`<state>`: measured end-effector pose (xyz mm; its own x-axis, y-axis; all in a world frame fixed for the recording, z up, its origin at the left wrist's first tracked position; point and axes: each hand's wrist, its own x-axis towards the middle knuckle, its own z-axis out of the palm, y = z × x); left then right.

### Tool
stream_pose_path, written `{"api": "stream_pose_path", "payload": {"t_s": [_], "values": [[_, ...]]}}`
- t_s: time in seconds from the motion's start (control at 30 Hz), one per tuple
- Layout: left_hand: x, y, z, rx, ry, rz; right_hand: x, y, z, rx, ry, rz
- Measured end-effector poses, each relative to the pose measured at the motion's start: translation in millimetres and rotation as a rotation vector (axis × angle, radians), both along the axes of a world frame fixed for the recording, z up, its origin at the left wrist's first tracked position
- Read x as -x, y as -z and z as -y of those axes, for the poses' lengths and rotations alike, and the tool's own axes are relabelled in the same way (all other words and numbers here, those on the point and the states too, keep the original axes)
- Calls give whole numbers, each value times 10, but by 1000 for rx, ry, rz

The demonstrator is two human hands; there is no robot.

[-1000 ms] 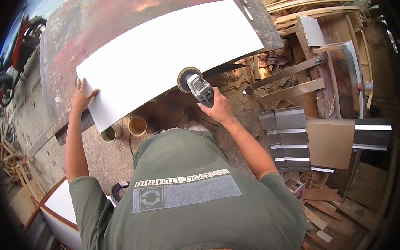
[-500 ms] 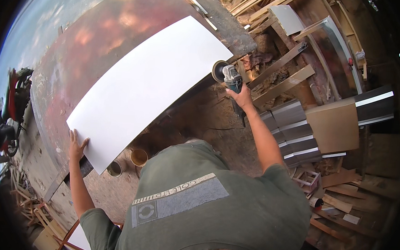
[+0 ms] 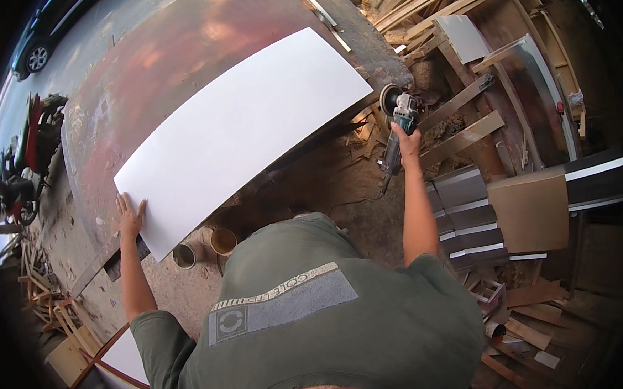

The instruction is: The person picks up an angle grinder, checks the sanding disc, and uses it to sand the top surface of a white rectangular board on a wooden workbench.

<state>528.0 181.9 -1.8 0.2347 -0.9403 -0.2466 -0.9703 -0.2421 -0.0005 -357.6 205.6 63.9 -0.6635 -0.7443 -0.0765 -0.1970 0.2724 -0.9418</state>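
A long white sheet (image 3: pixel 243 140) lies on the reddish-brown worktable (image 3: pixel 147 77), running from near left to far right. My left hand (image 3: pixel 130 215) rests at its near-left end, fingers spread and the thumb apart. In my right hand (image 3: pixel 409 142) is an angle grinder (image 3: pixel 405 115), its round disc (image 3: pixel 388 99) up by the far-right corner of the sheet. The disc looks just clear of the sheet's edge. The grinder's rear end points back toward me, and its cord hangs below.
Two open cans (image 3: pixel 224 241) stand on the ground below the sheet's near edge. Wood strips and scraps (image 3: pixel 465 136) lie to the right, beside stacked dark panels and a brown board (image 3: pixel 531 211). A motorbike (image 3: pixel 25 155) and a car (image 3: pixel 38 56) are far left.
My right hand has carried the grinder to the right, away from the sheet's long near edge and past its corner. My left hand stays at the near end. The view has shifted slightly.
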Motion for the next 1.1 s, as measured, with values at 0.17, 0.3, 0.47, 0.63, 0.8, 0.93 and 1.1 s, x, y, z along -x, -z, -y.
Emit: {"api": "stream_pose_path", "payload": {"t_s": [0.17,0.3,0.47,0.63,0.8,0.93,1.1], "values": [[1727,4,-376,254,-54,-129,-305,72,-552,47,50,176],[3073,-278,-898,208,642,-373,-511,147,-842,46,15,287],[3514,-179,-788,403,708,-12,-707,-140,-904,64,-1,281],[3412,-99,-353,386,670,-25,-659,-191,-960,93,51,298],[3372,-229,-344,389,680,1,-694,-251,-1213,110,98,305],[3316,-717,-206,350,701,-82,-714,-303,-1526,57,194,275],[3242,-1305,124,345,652,-239,-715,-251,-1754,95,311,247]]}}
